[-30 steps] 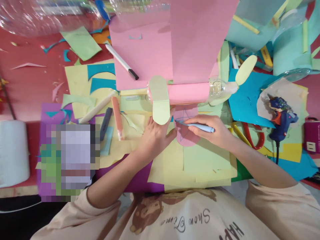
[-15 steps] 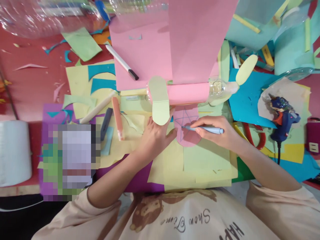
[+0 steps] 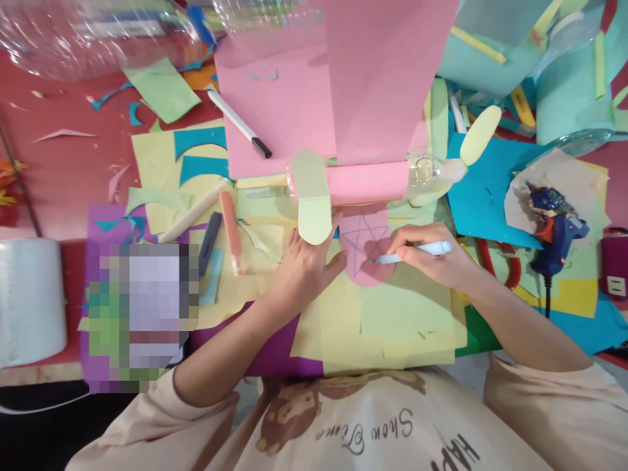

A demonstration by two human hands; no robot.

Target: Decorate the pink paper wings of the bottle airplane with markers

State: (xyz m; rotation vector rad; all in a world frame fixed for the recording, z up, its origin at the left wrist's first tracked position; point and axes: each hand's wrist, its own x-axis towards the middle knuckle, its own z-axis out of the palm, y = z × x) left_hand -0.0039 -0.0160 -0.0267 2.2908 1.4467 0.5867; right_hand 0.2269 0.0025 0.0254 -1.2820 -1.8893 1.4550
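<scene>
My right hand (image 3: 426,252) is closed around a light blue marker (image 3: 417,253). The marker's tip touches the lower right of a pink paper piece (image 3: 364,271) with a rounded end and a blue-line star drawn on it. My left hand (image 3: 305,269) lies flat to the left of this piece, thumb spread toward its edge. Some of its fingertips are hidden under a pale green paper flap (image 3: 314,219). That flap belongs to a clear plastic bottle (image 3: 424,173) wrapped in pink paper, lying on its side just beyond both hands. A pale yellow-green oval (image 3: 481,137) sticks out at the bottle's neck.
To the right, a blue glue gun (image 3: 559,242) rests on paper, with red-handled scissors (image 3: 513,269) closer in. Left of my hands lie an orange marker (image 3: 230,229), a dark marker (image 3: 210,243) and paper scraps. A white pen (image 3: 238,121) lies on pink paper. Large clear bottles (image 3: 98,39) stand beyond.
My right hand and the marker have moved slightly right and down across the pink piece. More of the star's lines show now. My left hand stays in place.
</scene>
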